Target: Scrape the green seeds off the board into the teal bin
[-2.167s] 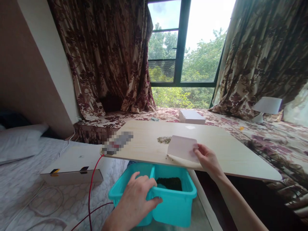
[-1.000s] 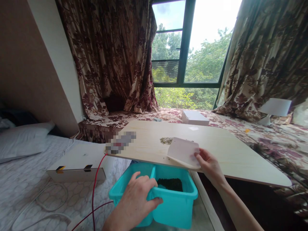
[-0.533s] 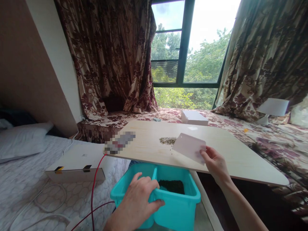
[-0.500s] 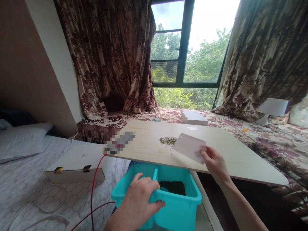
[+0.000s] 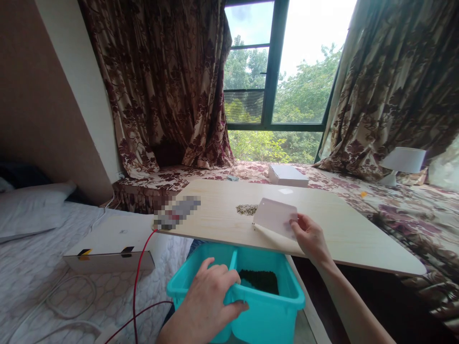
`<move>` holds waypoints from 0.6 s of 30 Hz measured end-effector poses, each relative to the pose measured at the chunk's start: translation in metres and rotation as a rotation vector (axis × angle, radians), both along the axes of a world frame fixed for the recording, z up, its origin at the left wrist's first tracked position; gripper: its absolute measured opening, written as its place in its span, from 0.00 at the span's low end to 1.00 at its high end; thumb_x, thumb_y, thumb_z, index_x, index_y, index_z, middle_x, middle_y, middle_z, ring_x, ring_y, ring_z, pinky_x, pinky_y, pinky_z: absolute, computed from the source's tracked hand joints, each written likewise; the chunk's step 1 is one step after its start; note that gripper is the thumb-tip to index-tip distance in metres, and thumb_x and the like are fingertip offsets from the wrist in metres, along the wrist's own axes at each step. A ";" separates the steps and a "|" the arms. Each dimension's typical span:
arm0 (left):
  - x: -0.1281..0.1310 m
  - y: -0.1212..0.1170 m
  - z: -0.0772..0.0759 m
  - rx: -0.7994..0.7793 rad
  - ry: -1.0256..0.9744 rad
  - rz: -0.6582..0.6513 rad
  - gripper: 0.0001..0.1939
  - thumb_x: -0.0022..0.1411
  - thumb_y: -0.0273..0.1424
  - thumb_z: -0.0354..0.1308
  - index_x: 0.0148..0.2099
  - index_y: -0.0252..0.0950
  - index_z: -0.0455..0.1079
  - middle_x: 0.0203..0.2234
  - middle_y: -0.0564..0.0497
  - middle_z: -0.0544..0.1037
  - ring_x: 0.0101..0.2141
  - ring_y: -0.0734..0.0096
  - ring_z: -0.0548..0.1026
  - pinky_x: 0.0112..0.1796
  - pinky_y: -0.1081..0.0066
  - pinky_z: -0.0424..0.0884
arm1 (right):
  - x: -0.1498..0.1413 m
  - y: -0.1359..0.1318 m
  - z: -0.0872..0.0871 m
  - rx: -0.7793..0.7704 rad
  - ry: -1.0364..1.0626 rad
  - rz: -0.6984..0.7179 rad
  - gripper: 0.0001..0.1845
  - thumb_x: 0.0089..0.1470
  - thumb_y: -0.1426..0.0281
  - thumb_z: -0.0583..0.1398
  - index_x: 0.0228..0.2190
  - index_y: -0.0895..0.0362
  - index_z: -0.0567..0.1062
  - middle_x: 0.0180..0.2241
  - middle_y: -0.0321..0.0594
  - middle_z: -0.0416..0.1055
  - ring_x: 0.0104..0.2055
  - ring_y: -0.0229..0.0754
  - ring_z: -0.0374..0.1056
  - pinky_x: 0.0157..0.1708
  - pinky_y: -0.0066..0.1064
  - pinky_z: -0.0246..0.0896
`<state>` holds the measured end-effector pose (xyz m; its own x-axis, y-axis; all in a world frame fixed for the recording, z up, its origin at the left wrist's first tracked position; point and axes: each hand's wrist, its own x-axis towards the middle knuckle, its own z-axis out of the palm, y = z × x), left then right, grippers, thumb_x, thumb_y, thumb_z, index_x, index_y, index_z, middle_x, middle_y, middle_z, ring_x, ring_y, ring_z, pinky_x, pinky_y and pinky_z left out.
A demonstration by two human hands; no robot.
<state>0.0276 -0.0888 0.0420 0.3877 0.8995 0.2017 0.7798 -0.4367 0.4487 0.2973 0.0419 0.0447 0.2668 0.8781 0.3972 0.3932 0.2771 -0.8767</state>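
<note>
My right hand (image 5: 311, 237) pinches the right edge of a thin, pale, translucent plastic scraper sheet (image 5: 274, 216), which is tilted over the light wooden tabletop (image 5: 337, 220). Against the sheet's left edge lies a small patch of greenish beans or seeds (image 5: 245, 209), with a few loose ones at its lower corner. Below the table's near edge sits a turquoise two-compartment bin (image 5: 267, 315). Its right compartment holds a dark heap of small grains (image 5: 261, 281). My left hand (image 5: 210, 301) grips the bin's front rim at the divider, thumb outside.
A blurred-out grey object (image 5: 177, 212) rests on the table's left end, with a red cable (image 5: 136, 286) running down from it. A white box (image 5: 111, 243) lies on the bed at left. Behind the table are another white box (image 5: 288, 175) and a lamp (image 5: 405, 160).
The sheet first moved right, away from the near edge, then back left against the seed patch. The bin has shifted slightly right, with my left hand still on its rim.
</note>
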 end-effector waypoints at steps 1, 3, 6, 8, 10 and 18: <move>0.000 0.000 0.000 -0.002 0.000 0.003 0.09 0.56 0.37 0.64 0.38 0.43 0.68 0.31 0.57 0.73 0.37 0.66 0.73 0.57 0.50 0.52 | -0.001 -0.001 0.001 -0.002 0.010 0.013 0.16 0.45 0.62 0.58 0.36 0.58 0.74 0.32 0.46 0.80 0.35 0.47 0.76 0.37 0.37 0.68; 0.000 0.000 0.000 -0.006 0.000 0.009 0.10 0.55 0.36 0.65 0.37 0.43 0.68 0.31 0.57 0.73 0.37 0.66 0.73 0.57 0.50 0.52 | -0.002 -0.001 0.003 -0.002 0.019 0.015 0.16 0.45 0.62 0.58 0.36 0.58 0.73 0.32 0.46 0.79 0.35 0.47 0.76 0.37 0.37 0.68; -0.001 0.001 0.001 -0.008 -0.003 0.016 0.10 0.55 0.36 0.65 0.36 0.42 0.67 0.31 0.57 0.73 0.37 0.66 0.73 0.57 0.50 0.52 | -0.006 0.002 0.003 0.008 0.030 0.014 0.16 0.45 0.62 0.58 0.35 0.57 0.73 0.30 0.45 0.79 0.34 0.46 0.76 0.36 0.36 0.68; -0.002 0.001 0.000 -0.001 -0.009 0.019 0.09 0.55 0.36 0.65 0.36 0.43 0.67 0.31 0.57 0.72 0.37 0.66 0.72 0.57 0.50 0.52 | -0.007 0.003 0.001 0.014 0.039 0.023 0.15 0.45 0.62 0.58 0.34 0.57 0.73 0.30 0.44 0.79 0.33 0.46 0.75 0.34 0.36 0.68; -0.002 0.002 0.000 0.001 -0.009 0.015 0.09 0.56 0.36 0.64 0.37 0.43 0.67 0.31 0.57 0.73 0.37 0.65 0.72 0.57 0.50 0.53 | -0.008 0.001 -0.001 0.001 0.043 0.038 0.14 0.44 0.62 0.58 0.33 0.57 0.73 0.28 0.43 0.79 0.32 0.46 0.75 0.33 0.35 0.68; -0.002 0.000 0.003 -0.020 0.022 0.024 0.09 0.55 0.34 0.65 0.37 0.42 0.68 0.31 0.57 0.72 0.38 0.67 0.72 0.57 0.51 0.52 | -0.004 -0.010 0.001 -0.049 0.101 0.025 0.14 0.43 0.64 0.59 0.33 0.57 0.75 0.28 0.44 0.79 0.31 0.46 0.75 0.30 0.34 0.67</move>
<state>0.0252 -0.0890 0.0448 0.3702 0.9123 0.1750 0.7995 -0.4089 0.4400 0.2934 0.0314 0.0461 0.2812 0.9025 0.3262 0.2958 0.2418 -0.9241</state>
